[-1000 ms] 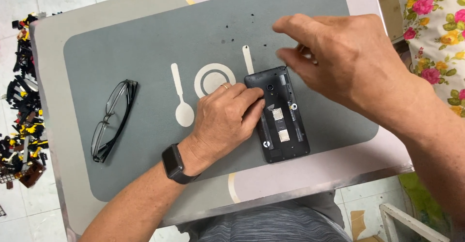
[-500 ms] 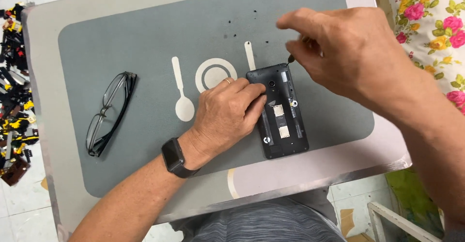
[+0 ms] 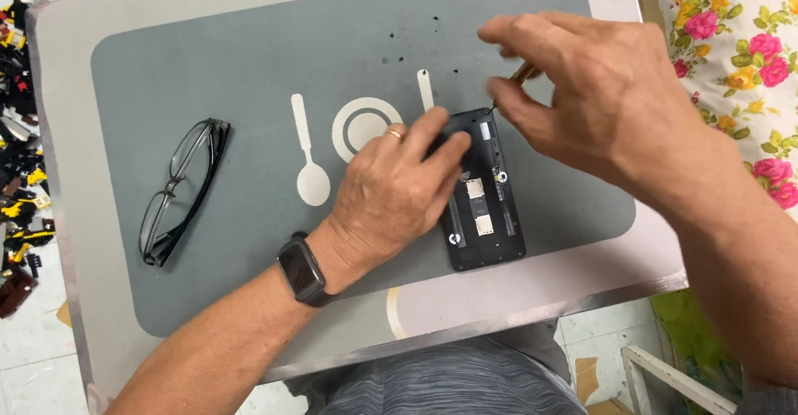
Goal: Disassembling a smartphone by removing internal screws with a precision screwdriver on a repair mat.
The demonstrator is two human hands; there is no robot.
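Left hand (image 3: 391, 195) presses flat on the opened phone (image 3: 484, 207) near the mat's (image 3: 249, 74) right edge; right hand (image 3: 598, 99) pinches a screwdriver (image 3: 524, 72) — best kept upright, pressure light.

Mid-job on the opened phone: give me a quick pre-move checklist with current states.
1. Opened phone lies flat on the grey mat: ok.
2. Left hand presses on the phone's left side to steady it: ok.
3. Right hand grips a thin tool above the phone's top edge: ok.
4. Tool tip seated on a screw: cannot tell, fingers hide it.
5. Small dark specks loose on the mat above the phone, near the right hand: not ok, easily scattered.
6. Eyeglasses well left of the hands: ok.
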